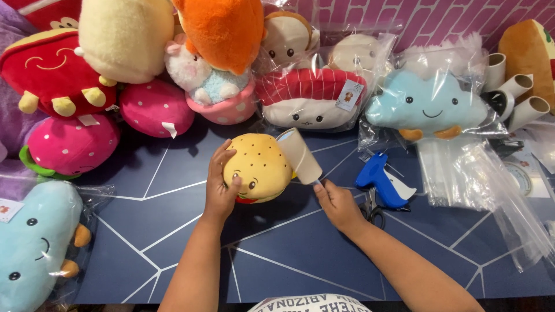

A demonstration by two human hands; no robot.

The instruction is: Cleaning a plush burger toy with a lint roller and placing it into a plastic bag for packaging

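Observation:
A round yellow burger-shaped plush (258, 167) with a small face lies on the dark blue tabletop (289, 260). My left hand (221, 184) grips its left side. My right hand (336, 202) pinches the lower end of a pale lint roller (300, 156), whose roll rests against the plush's upper right side.
Plush toys crowd the back: red strawberry plushes (55, 75), pink ones (156, 108), a bagged sushi plush (309, 98), a bagged blue cloud plush (425, 107). A blue tagging gun (381, 182) and scissors (374, 212) lie right of my hand. Clear bags (480, 179), cardboard tubes (514, 92), another blue plush (32, 242).

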